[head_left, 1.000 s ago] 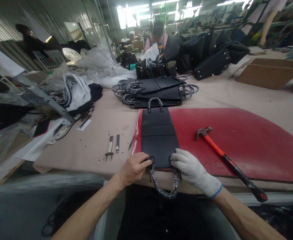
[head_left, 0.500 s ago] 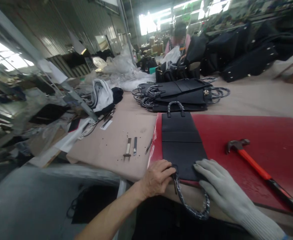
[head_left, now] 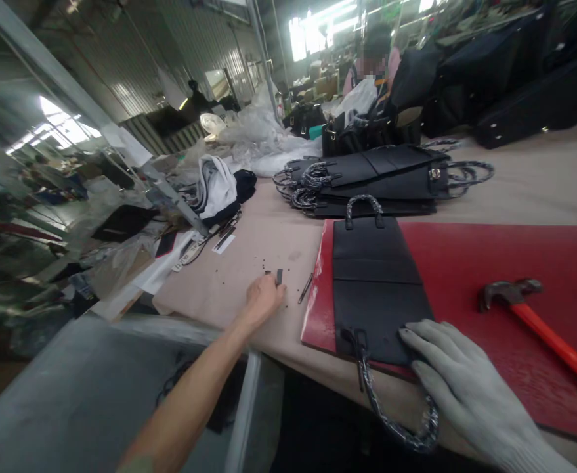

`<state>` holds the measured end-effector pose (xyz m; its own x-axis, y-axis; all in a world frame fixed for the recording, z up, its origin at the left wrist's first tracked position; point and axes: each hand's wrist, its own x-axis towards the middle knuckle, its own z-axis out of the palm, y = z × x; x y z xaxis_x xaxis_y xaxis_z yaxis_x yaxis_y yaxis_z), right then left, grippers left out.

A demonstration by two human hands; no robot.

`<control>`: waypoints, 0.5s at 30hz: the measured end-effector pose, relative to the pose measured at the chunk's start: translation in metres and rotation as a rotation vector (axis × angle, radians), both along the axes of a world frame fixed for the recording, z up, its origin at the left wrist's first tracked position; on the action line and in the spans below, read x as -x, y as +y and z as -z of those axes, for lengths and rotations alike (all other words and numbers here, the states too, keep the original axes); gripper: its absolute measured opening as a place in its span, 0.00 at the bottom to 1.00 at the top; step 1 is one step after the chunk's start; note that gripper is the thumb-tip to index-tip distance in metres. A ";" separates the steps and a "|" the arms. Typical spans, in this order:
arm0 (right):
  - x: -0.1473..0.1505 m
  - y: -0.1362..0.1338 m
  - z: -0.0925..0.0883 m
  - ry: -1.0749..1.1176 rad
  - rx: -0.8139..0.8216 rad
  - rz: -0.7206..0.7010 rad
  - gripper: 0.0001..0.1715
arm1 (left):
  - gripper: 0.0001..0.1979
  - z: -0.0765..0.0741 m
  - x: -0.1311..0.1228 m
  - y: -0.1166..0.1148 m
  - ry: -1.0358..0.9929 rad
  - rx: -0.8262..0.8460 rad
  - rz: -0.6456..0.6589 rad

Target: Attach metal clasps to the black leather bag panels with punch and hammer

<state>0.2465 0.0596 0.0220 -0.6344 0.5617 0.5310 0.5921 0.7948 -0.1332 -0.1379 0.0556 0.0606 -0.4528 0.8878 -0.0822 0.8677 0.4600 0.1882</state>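
Note:
My bare left hand (head_left: 264,297) is on the table to the left of the red board, its fingers curled down over two small flat metal tools. The upper end of the dark tool (head_left: 279,274) shows beyond my fingers; what they grip is hidden. My right hand (head_left: 458,364), in a pale knit glove, lies with outstretched fingers on the lower right edge of a black leather bag panel (head_left: 374,276). One plastic-wrapped handle (head_left: 364,199) stands at the panel's far end. The near handle (head_left: 391,424) hangs over the table edge, a loose strap end beside its base.
A claw hammer (head_left: 539,322) with an orange handle lies on the red board (head_left: 465,263). A thin pointed tool (head_left: 306,288) is left of the board. Stacked black panels with wrapped handles (head_left: 381,177) lie behind. A person (head_left: 374,72) is at the far side.
My left hand has left the base of the near handle and moved left to the small tools. My right hand stays on the panel. The view has shifted somewhat left.

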 end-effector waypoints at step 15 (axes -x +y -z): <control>0.006 -0.014 -0.013 0.053 0.258 0.027 0.18 | 0.12 0.004 0.024 0.020 -0.360 0.099 -0.087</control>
